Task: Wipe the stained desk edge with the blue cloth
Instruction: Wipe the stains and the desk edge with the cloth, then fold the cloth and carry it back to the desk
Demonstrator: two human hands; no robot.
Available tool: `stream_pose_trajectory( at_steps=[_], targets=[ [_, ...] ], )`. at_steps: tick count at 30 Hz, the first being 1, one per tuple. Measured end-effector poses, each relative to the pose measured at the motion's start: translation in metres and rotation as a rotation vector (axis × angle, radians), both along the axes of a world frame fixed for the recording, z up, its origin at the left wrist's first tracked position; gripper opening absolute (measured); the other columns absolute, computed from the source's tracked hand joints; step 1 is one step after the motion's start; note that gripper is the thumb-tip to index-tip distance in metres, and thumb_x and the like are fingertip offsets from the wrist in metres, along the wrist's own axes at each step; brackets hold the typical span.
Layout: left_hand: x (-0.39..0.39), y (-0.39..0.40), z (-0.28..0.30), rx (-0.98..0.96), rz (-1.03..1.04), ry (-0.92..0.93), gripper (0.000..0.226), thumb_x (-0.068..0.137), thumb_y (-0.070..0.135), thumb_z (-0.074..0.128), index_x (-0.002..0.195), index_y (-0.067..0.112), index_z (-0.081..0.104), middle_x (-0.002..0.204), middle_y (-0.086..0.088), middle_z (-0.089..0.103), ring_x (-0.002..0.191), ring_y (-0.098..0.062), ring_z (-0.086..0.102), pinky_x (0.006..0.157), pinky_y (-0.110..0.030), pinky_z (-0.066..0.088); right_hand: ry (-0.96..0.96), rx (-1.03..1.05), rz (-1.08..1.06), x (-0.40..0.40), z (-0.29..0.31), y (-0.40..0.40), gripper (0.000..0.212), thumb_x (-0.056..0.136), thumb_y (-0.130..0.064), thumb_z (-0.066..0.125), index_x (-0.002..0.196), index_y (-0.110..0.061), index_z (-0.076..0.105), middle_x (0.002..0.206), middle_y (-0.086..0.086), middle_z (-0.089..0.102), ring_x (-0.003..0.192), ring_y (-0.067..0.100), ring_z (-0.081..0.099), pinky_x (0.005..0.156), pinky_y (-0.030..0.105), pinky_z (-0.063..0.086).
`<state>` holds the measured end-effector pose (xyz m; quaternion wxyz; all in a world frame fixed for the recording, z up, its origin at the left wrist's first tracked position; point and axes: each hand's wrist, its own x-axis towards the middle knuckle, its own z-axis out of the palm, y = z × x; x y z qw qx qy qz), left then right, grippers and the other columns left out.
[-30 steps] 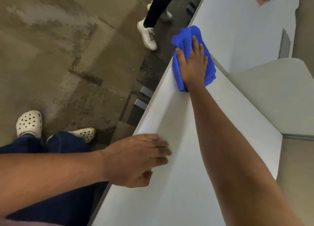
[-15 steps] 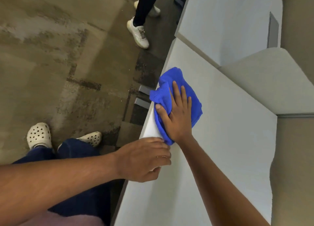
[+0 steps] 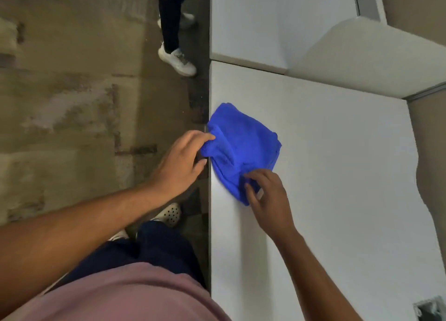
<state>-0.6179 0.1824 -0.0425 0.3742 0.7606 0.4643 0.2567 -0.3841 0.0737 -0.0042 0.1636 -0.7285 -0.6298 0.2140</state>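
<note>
The blue cloth (image 3: 243, 149) lies bunched on the white desk (image 3: 337, 175), right at its left edge (image 3: 210, 224), with one corner hanging slightly over. My left hand (image 3: 181, 163) is beside the edge and pinches the cloth's left corner with its fingertips. My right hand (image 3: 268, 200) rests on the desk and pinches the cloth's near corner between thumb and fingers. No stain is visible on the edge.
Another person's legs and white shoes (image 3: 177, 59) stand on the floor close to the desk edge, further ahead. A second white desk (image 3: 265, 18) adjoins beyond a seam. A beige partition top (image 3: 374, 59) lies at the right. My own feet (image 3: 169, 214) are below.
My right hand drew the cloth back along the edge towards me, lifted its flat palm and now pinches a corner. My left hand left the desk surface and took the cloth's left corner.
</note>
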Motion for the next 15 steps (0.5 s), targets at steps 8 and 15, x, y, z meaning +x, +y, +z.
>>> stream_pose_trajectory(
  at_steps=[8,15],
  targets=[
    [-0.010,0.035,0.036,-0.002,-0.079,-0.034,0.034,0.095,-0.001,0.070,0.121,0.021,0.069,0.097,0.013,0.070,0.090,0.008,0.069,0.082,-0.011,0.054,-0.077,-0.063,0.009,-0.002,-0.002,-0.009,0.031,0.096,-0.025,0.075,0.126,-0.016,0.074,0.132,-0.002,0.067,0.121,0.016,0.062,0.096,0.023,0.051],
    [-0.023,0.033,0.049,0.250,-0.210,0.082,0.023,0.095,-0.013,0.063,0.106,0.002,0.075,0.096,-0.010,0.063,0.074,-0.022,0.062,0.068,-0.032,0.051,-0.180,0.243,-0.080,-0.007,0.010,-0.026,0.013,0.091,-0.014,0.077,0.104,-0.011,0.078,0.105,0.003,0.078,0.096,0.023,0.072,0.078,0.033,0.060]
  ],
)
